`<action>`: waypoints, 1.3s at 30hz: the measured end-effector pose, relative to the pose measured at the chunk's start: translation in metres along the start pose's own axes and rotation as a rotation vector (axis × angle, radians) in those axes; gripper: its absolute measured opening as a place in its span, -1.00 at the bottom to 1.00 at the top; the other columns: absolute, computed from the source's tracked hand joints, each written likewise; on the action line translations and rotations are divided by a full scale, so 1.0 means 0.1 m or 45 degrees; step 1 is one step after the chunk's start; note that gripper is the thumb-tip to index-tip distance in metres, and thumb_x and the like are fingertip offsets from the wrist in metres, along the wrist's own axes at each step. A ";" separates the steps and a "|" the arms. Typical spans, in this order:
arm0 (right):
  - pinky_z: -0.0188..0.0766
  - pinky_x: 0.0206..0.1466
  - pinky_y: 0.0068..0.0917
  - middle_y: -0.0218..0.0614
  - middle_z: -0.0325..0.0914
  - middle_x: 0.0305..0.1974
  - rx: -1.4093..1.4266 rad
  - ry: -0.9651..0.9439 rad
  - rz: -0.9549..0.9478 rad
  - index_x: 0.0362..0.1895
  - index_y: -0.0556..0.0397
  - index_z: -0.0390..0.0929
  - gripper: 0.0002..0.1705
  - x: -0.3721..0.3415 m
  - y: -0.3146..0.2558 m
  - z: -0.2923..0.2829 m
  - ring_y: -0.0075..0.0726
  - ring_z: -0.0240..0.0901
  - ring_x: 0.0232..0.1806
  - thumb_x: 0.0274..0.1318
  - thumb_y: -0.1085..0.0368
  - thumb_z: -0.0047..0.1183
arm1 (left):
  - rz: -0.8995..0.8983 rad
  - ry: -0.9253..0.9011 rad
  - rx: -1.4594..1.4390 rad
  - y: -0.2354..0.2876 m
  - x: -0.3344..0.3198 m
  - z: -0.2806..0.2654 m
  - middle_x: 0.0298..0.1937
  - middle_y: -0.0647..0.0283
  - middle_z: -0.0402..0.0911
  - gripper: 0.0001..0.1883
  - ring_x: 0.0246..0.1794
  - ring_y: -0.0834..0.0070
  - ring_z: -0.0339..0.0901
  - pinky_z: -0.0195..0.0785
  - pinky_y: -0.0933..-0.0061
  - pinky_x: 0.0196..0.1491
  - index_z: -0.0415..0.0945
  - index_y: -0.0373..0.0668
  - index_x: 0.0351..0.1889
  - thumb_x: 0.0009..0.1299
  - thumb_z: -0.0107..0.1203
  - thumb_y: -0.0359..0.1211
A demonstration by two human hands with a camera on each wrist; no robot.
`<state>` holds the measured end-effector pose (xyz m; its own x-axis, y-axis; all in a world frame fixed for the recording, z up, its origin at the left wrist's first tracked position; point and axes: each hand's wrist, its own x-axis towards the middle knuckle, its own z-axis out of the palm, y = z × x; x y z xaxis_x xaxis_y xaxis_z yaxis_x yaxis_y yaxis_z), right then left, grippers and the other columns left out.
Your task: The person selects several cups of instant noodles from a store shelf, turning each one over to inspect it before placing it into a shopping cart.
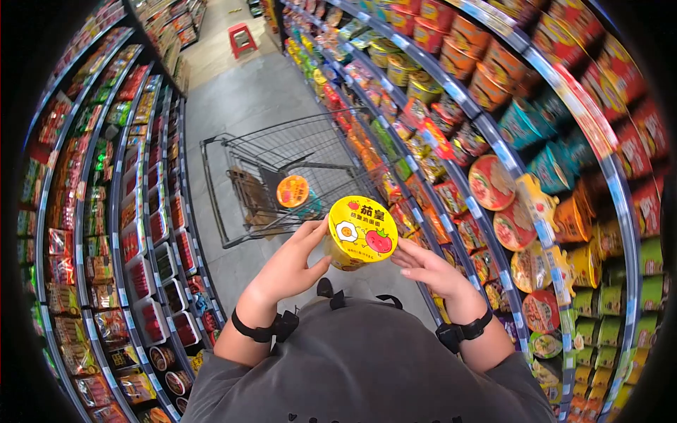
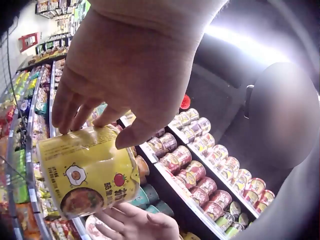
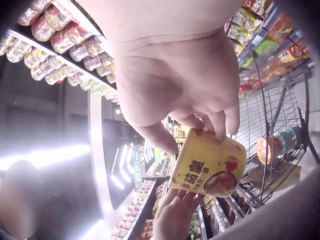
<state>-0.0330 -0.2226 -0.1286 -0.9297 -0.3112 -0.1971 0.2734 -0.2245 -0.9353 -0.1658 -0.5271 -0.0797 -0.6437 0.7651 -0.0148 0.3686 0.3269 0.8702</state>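
Note:
A yellow instant noodle cup, its lid printed with a fried egg and a tomato, is held up in front of the body. My left hand grips its left side, with thumb and fingers around the wall in the left wrist view. On the other side is my right hand, its fingers extended and fingertips right at the cup's wall. The right wrist view shows the cup's printed side between the two hands. Ahead, an orange-lidded noodle cup and a teal cup sit in the shopping cart.
The wire shopping cart stands just ahead in the aisle, with a brown carton inside. Stocked shelves line both sides; teal noodle cups are close on the right. A red stool stands farther along the grey floor.

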 end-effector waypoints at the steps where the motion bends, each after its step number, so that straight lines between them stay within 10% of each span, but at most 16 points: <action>1: -0.18 0.69 -0.12 -0.08 -0.07 0.65 -0.018 -0.025 0.056 0.66 0.21 -0.17 -0.05 0.19 0.02 0.03 -0.09 -0.11 0.68 0.37 0.34 0.08 | 0.051 0.042 0.031 -0.17 -0.03 -0.10 0.36 0.00 0.42 -0.27 0.35 0.16 0.44 0.36 0.30 0.34 0.19 -0.27 0.57 0.42 0.17 -0.48; 21: 0.08 0.59 -0.28 -0.14 0.25 0.53 0.002 -0.111 0.368 0.65 0.17 -0.02 -0.20 2.09 -0.05 0.11 -0.20 0.17 0.57 0.41 0.40 -0.03 | -0.237 0.116 -0.203 -1.50 0.25 -0.94 0.38 -0.20 0.50 -0.25 0.44 -0.05 0.42 0.25 0.18 0.48 0.14 -0.35 0.57 0.43 0.15 -0.39; 32: 0.17 0.50 -0.32 -0.21 0.38 0.42 0.228 0.202 0.484 0.55 0.20 0.21 -0.26 3.48 0.06 -1.00 -0.32 0.28 0.44 0.32 0.35 0.07 | -0.576 0.316 -0.453 -2.40 1.90 -1.07 0.28 -0.16 0.61 -0.32 0.28 0.19 0.61 0.43 0.29 0.30 0.15 -0.40 0.55 0.47 0.07 -0.46; 39: 0.26 0.34 -0.34 -0.35 0.50 0.28 0.309 0.337 0.739 0.39 -0.03 0.43 -0.43 4.43 0.91 -1.96 -0.42 0.37 0.30 0.31 0.23 0.09 | -0.860 0.190 -0.247 -3.56 3.20 -0.72 0.11 -0.23 0.67 -0.43 0.13 -0.01 0.66 0.49 0.17 0.18 0.33 -0.37 0.42 0.49 0.04 -0.29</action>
<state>-0.4683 -0.2004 -0.3589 -0.6362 -0.2143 -0.7412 0.7650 -0.2997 -0.5700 -0.5519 -0.4384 -0.3584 -0.7793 0.3419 -0.5251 -0.2592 0.5871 0.7669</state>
